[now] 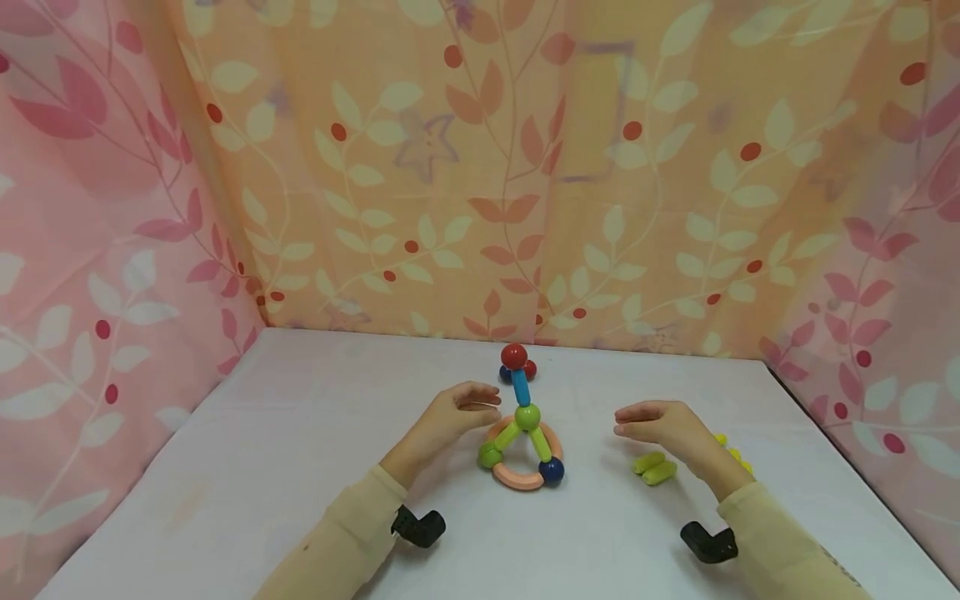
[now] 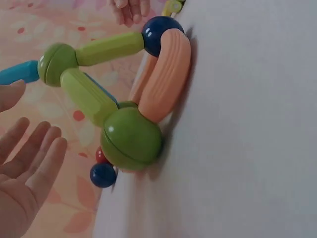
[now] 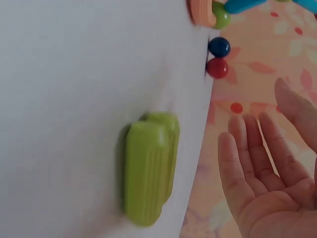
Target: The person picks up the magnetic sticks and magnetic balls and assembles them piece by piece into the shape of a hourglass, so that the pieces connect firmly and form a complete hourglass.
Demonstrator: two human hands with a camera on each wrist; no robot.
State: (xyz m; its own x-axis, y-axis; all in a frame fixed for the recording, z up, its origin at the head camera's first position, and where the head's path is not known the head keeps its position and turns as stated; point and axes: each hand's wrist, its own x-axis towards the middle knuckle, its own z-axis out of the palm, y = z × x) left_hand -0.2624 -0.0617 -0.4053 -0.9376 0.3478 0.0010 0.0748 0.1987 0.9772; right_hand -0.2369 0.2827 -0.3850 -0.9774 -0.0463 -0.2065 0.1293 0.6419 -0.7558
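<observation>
A toy structure of balls and sticks stands mid-table. Its base is a ring of curved orange pieces (image 1: pixel 517 481) joined with a green ball (image 1: pixel 491 454) and a navy ball (image 1: pixel 552 471). Lime sticks (image 2: pixel 110 48) rise to another green ball (image 1: pixel 528 417), which carries a blue stick (image 1: pixel 521 387) topped by a red ball (image 1: pixel 513 357). Just left of this structure hovers my left hand (image 1: pixel 457 414), fingers loosely extended and holding nothing. My right hand (image 1: pixel 667 427), likewise bare with relaxed fingers, is raised above two loose lime sticks (image 1: pixel 660 473).
Behind the structure lie a loose navy ball (image 2: pixel 103 175) and a loose red ball (image 3: pixel 218 68). Several yellow pieces (image 1: pixel 738 454) sit near my right wrist, partly hidden by it. Patterned curtains (image 1: pixel 480 167) enclose the back and sides of the white table (image 1: pixel 225 467).
</observation>
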